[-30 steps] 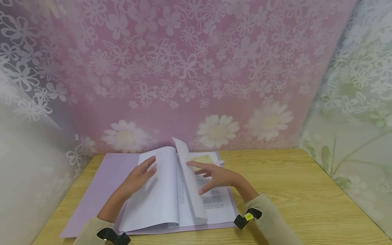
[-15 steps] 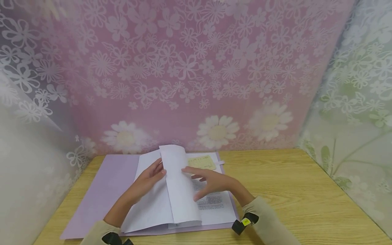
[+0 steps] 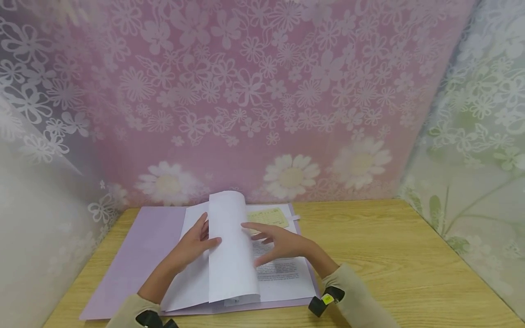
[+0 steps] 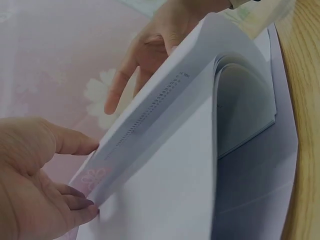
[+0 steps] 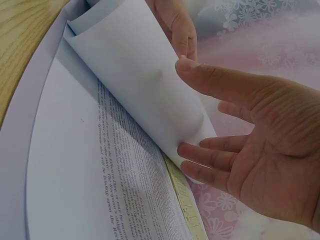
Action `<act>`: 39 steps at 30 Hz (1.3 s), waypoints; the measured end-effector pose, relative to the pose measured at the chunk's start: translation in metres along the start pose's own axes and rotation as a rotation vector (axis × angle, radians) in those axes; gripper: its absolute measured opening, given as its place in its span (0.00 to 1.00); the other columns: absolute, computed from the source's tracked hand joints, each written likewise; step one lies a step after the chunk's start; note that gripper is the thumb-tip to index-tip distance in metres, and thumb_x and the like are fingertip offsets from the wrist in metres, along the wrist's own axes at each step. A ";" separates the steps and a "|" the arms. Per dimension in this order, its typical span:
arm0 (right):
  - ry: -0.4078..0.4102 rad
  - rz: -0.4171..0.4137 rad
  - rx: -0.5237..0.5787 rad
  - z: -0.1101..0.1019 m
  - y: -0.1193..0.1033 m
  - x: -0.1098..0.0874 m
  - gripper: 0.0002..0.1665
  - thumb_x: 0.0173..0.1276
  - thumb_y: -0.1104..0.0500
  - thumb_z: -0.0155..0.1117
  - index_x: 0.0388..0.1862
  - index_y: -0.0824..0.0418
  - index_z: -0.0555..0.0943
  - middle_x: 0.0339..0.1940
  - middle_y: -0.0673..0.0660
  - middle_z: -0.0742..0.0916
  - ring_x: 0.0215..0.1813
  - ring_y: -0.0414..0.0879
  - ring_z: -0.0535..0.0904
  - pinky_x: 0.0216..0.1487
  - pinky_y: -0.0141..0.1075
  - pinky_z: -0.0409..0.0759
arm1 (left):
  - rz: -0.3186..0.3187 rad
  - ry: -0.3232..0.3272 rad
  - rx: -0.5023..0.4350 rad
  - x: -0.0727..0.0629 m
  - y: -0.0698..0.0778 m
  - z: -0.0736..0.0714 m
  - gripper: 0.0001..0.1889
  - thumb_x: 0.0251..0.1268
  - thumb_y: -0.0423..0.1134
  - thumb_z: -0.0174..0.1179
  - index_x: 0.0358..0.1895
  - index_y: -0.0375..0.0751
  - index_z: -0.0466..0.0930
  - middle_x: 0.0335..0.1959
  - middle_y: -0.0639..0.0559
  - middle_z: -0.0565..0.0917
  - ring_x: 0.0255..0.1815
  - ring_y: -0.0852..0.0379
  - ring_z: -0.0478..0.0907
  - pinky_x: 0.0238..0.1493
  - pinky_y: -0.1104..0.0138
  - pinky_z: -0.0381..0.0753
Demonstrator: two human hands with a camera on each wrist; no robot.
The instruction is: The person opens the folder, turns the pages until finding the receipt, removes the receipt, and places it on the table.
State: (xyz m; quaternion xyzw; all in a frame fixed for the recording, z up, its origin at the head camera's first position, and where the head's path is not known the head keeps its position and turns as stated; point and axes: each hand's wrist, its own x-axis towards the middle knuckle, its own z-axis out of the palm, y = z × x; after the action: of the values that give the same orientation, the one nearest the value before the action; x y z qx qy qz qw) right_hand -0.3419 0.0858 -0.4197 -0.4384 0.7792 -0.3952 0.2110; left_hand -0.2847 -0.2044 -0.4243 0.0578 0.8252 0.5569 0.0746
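A white page (image 3: 230, 218) curls up and leftward from a stack of printed sheets in an open purple folder (image 3: 133, 255). My left hand (image 3: 188, 246) takes the page's free edge between its thumb, on top, and its fingers, partly hidden beneath. In the left wrist view, the thumb and fingers of the left hand (image 4: 37, 180) straddle that edge, and small print shows on the page's underside. With spread fingers, my right hand (image 3: 283, 241) touches the curved back of the page. Its fingertips (image 5: 187, 150) lie against the page in the right wrist view.
A yellow slip (image 3: 268, 217) lies on the printed sheet (image 3: 283, 278) at right. A white tab (image 3: 294, 218) sticks out from the folder's right edge. Beneath is a wooden table (image 3: 389, 255), with a pink flowered backdrop (image 3: 246, 114) behind it.
The page has swung over to the left from nearly upright, and its edge has come into the left hand. The right hand has followed it slightly left.
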 end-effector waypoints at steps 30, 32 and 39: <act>-0.034 0.019 -0.012 0.024 0.001 0.009 0.48 0.63 0.53 0.78 0.80 0.47 0.66 0.80 0.46 0.71 0.75 0.50 0.74 0.73 0.44 0.74 | -0.184 0.048 0.222 0.000 -0.010 -0.031 0.61 0.66 0.60 0.65 0.81 0.27 0.32 0.82 0.25 0.43 0.82 0.27 0.45 0.77 0.37 0.56; -0.040 0.017 -0.026 0.026 0.001 0.009 0.48 0.63 0.52 0.78 0.79 0.48 0.67 0.80 0.46 0.70 0.76 0.49 0.72 0.73 0.44 0.73 | -0.191 0.052 0.255 0.000 -0.010 -0.031 0.61 0.66 0.60 0.66 0.81 0.26 0.32 0.81 0.24 0.43 0.81 0.27 0.45 0.76 0.36 0.57; -0.041 0.027 -0.055 0.033 0.001 0.008 0.46 0.63 0.51 0.78 0.78 0.44 0.68 0.82 0.44 0.66 0.80 0.42 0.64 0.73 0.40 0.73 | -0.182 0.018 0.381 0.000 -0.017 -0.028 0.63 0.64 0.62 0.67 0.79 0.21 0.34 0.81 0.23 0.40 0.82 0.25 0.40 0.77 0.34 0.52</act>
State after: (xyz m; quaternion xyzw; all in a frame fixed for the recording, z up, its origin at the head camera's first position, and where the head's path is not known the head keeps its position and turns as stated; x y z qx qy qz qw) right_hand -0.3243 0.0647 -0.4401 -0.4413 0.7912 -0.3617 0.2201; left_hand -0.2904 -0.2367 -0.4299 -0.0091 0.9180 0.3825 0.1048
